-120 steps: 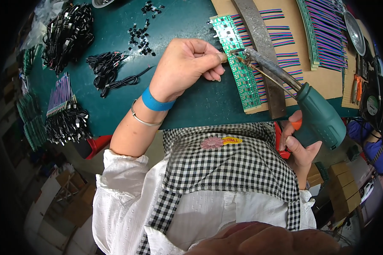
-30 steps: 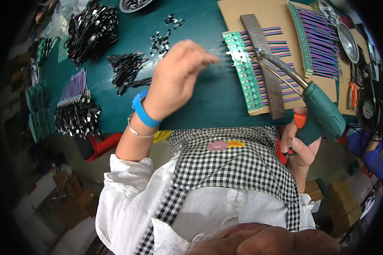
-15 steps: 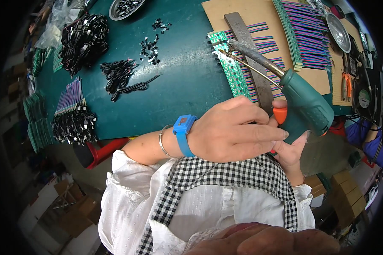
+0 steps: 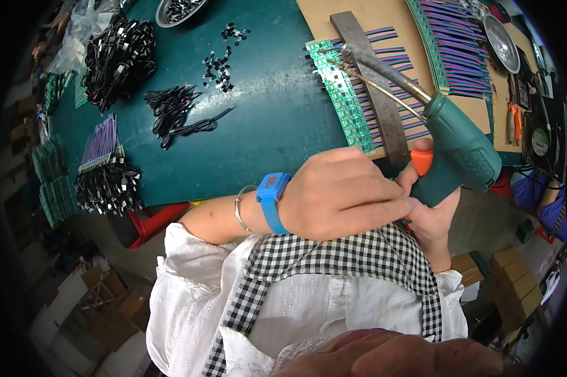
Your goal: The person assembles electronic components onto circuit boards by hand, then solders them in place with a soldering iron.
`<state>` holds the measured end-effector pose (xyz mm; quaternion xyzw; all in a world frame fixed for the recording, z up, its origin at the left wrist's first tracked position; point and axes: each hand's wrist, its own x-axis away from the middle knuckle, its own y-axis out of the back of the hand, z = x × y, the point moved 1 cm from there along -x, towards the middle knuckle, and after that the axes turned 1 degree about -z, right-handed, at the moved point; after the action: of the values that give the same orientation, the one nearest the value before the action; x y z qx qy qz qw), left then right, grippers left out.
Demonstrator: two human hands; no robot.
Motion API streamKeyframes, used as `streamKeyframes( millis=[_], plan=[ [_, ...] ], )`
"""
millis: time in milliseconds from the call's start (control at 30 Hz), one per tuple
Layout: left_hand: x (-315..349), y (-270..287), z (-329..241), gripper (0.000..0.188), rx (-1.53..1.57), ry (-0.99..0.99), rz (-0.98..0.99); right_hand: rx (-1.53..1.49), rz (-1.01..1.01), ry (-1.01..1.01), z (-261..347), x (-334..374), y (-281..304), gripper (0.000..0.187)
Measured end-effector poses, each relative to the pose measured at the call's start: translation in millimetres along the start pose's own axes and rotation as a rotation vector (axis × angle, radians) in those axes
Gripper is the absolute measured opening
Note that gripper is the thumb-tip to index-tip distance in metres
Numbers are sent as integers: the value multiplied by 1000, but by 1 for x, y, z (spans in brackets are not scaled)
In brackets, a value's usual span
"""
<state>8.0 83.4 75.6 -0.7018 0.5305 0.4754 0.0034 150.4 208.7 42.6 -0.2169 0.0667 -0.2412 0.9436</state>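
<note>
My right hand (image 4: 435, 223) is wrapped round the grip of a green soldering gun (image 4: 464, 147) with an orange trigger. Its metal barrel and a thin feed tube point up and left, the tips over a strip of green circuit boards (image 4: 349, 113). My left hand (image 4: 340, 198) lies across in front of me, its fingers bent together and the tips against the grip beside my right palm. Something small and red shows at those fingertips; what they pinch is hidden. A grey metal bar (image 4: 389, 125) rests across the coloured wires (image 4: 396, 60) by the boards.
On the green table (image 4: 277, 119), black cables (image 4: 170, 113), small connectors (image 4: 217, 72) and a cable heap (image 4: 120, 60) lie leftward. A metal bowl (image 4: 180, 11) stands at the back. Wired boards (image 4: 456, 50), a metal dish (image 4: 501, 44) and orange-handled pliers (image 4: 515, 125) are at right.
The soldering gun has shifted slightly right and up in my right hand. My left fingers have slid away from the trigger area and drawn together lower on the grip.
</note>
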Motion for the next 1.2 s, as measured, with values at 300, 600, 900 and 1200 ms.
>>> streamKeyframes(
  millis=[300, 600, 900, 1200],
  plan=[
    [5, 5, -7, 12, 102, 488, 52, 389, 13, 34, 15, 1, -11, 47],
    [13, 19, 9, 6, 239, 744, 73, 508, 60, -2, 4, -3, -10, 65],
    [36, 41, 65, 16, 545, 1340, -250, 213, -43, -56, 8, 13, 12, 57],
    [36, 41, 66, 16, 658, 1358, -288, 293, -98, -73, 7, 22, 20, 62]
  ],
)
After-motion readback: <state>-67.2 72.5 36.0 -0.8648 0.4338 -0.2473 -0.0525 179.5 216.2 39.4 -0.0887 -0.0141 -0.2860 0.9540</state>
